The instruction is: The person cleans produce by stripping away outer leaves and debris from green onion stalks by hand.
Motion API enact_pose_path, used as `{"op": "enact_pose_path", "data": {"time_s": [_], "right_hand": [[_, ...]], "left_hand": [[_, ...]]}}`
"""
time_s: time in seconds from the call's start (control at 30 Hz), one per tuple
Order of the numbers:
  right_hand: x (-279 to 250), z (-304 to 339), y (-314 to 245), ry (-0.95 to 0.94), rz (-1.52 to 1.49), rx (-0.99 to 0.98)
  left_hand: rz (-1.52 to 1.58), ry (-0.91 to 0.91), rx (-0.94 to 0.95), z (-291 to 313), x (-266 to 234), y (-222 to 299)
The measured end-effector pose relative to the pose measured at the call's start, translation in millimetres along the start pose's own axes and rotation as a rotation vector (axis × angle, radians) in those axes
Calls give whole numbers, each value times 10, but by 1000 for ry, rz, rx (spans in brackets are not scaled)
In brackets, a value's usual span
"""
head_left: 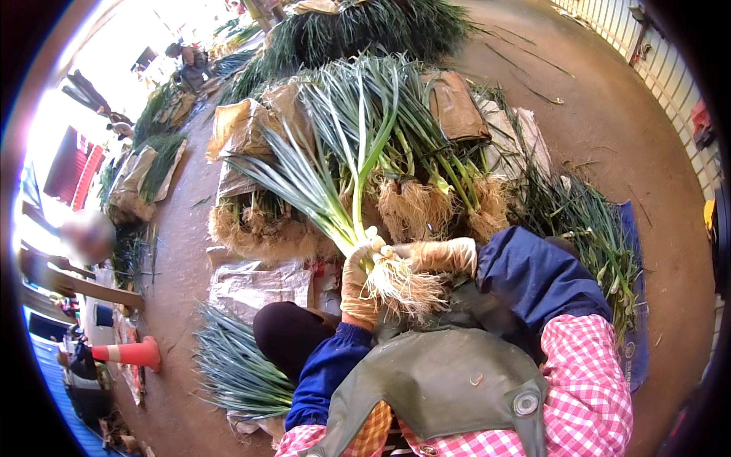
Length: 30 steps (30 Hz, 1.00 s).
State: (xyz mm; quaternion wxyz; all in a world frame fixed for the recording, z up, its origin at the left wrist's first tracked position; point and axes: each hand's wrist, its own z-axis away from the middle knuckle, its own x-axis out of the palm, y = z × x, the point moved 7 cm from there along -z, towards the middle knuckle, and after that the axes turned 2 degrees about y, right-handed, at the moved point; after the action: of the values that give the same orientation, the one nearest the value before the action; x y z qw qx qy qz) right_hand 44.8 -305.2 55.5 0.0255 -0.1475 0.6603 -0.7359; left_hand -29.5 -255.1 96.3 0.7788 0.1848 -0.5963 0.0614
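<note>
In front of my apron (pixel 449 373) I hold a bunch of green onions (pixel 403 283), its pale stringy roots toward me and its long green leaves fanning away to the upper left. My left hand (pixel 355 291), in a tan glove, is closed round the white stems from the left side. From the right, my gloved right hand (pixel 440 255) reaches across with its fingers closed at the stems just above the roots. Directly beyond lies a big pile of green onions (pixel 411 206) with shaggy roots facing me.
Trimmed-looking green onions (pixel 240 365) lie by my left knee. Loose leaves (pixel 582 236) are heaped on a blue sheet (pixel 633 305) at right. Brown paper sacks (pixel 457 107) cover part of the pile. An orange cone (pixel 133 353) lies at left, near a person (pixel 68 259).
</note>
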Motion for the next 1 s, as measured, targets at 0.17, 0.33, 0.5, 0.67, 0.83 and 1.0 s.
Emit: {"op": "enact_pose_path", "data": {"time_s": [0.17,0.33,0.5,0.67,0.83,1.0], "right_hand": [[-67,455,-298,276,320,61],[-98,1198,-901,357,398,175],[-695,2454,-1271,673,261,84],[-1530,4446,-45,627,872,1403],[-1793,3077,-416,669,1465,1152],[-2198,1688,-723,994,1160,496]], "left_hand": [[-16,-39,50,-42,-14,45],[-377,98,147,-11,-156,312],[-404,144,64,-93,-246,246],[-529,161,-40,-372,-435,28],[-438,200,-73,-218,-395,56],[-276,-302,-148,-431,-381,-166]]}}
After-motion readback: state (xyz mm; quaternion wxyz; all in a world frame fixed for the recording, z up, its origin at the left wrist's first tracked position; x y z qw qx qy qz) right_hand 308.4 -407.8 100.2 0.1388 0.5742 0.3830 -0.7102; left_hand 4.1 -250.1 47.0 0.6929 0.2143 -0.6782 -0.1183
